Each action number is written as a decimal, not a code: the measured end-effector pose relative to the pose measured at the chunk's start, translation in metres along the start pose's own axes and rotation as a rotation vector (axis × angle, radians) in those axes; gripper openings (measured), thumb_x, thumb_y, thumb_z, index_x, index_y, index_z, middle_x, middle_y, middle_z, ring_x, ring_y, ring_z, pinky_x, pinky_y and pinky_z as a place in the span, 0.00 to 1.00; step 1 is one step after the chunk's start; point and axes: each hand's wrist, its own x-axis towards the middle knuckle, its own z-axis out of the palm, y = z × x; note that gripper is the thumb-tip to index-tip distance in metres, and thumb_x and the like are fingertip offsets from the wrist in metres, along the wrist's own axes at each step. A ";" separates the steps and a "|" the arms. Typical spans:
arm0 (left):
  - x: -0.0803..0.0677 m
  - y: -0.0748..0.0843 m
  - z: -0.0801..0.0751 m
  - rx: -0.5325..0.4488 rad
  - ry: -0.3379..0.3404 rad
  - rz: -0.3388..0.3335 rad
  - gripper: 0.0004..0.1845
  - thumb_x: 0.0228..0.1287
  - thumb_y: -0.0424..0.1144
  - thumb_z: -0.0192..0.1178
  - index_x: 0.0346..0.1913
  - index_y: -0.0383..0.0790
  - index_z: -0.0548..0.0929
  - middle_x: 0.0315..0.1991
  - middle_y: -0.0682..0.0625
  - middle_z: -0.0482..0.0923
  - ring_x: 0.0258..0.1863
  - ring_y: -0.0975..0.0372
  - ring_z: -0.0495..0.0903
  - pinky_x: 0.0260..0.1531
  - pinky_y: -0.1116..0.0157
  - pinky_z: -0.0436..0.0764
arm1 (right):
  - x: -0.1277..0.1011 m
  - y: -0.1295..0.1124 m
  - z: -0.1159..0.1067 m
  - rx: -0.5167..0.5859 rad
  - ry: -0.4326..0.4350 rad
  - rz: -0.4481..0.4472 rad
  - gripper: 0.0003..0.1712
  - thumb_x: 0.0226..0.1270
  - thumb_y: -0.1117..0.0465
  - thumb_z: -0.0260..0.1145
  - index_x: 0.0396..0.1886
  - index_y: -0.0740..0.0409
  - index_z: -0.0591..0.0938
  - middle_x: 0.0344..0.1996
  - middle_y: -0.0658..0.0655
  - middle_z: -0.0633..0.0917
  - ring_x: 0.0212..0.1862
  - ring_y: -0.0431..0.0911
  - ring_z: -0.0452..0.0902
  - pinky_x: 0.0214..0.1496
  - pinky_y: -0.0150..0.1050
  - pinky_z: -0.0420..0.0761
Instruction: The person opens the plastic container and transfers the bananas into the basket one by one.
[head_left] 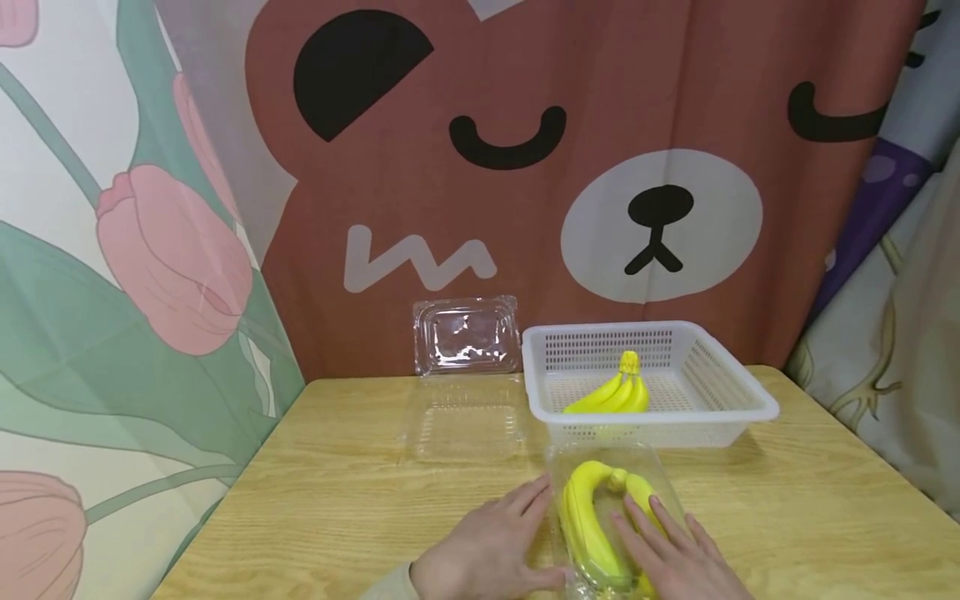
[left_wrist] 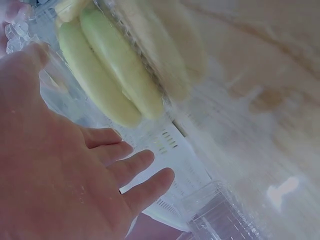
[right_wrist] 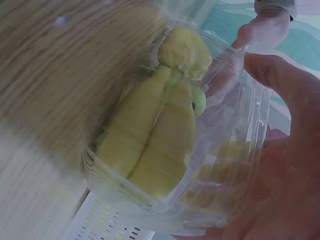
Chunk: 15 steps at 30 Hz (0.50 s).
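A transparent plastic box (head_left: 558, 508) with yellow bananas (head_left: 588, 517) inside lies at the table's front edge. My left hand (head_left: 487, 542) is along its left side, fingers extended and thumb near the box's near end; the left wrist view shows this hand (left_wrist: 65, 165) relaxed beside the plastic. Across the right part of the box lies my right hand (head_left: 675, 554), its spread fingers over the bananas. In the right wrist view, the thumb of that hand (right_wrist: 285, 135) touches the box rim, and the bananas (right_wrist: 155, 135) show through the plastic wall.
Behind the box stands a white perforated basket (head_left: 652, 429) holding another bunch of bananas (head_left: 618, 396). To its left is a second transparent box (head_left: 465, 429), its lid (head_left: 465, 333) raised against the curtain (head_left: 360, 333). Patterned curtains surround the wooden table (head_left: 315, 492).
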 end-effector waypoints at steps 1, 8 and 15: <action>0.000 0.000 0.000 0.007 0.003 0.005 0.51 0.63 0.76 0.42 0.78 0.42 0.55 0.78 0.54 0.49 0.74 0.60 0.54 0.65 0.55 0.69 | 0.000 0.000 0.001 -0.012 0.007 -0.005 0.53 0.52 0.22 0.60 0.64 0.58 0.78 0.64 0.61 0.75 0.64 0.63 0.70 0.56 0.70 0.69; 0.000 -0.004 -0.001 -0.024 -0.006 0.016 0.51 0.64 0.75 0.44 0.78 0.42 0.54 0.78 0.54 0.47 0.74 0.60 0.54 0.66 0.57 0.67 | 0.001 0.002 -0.001 -0.036 0.014 -0.036 0.50 0.54 0.24 0.61 0.62 0.58 0.79 0.62 0.59 0.78 0.60 0.61 0.74 0.53 0.65 0.74; 0.000 -0.005 0.000 -0.042 -0.011 0.023 0.51 0.63 0.74 0.46 0.78 0.42 0.53 0.78 0.54 0.47 0.74 0.60 0.54 0.66 0.57 0.67 | 0.004 0.002 -0.004 -0.099 0.066 -0.069 0.48 0.53 0.24 0.61 0.58 0.57 0.82 0.57 0.56 0.83 0.54 0.57 0.80 0.46 0.57 0.82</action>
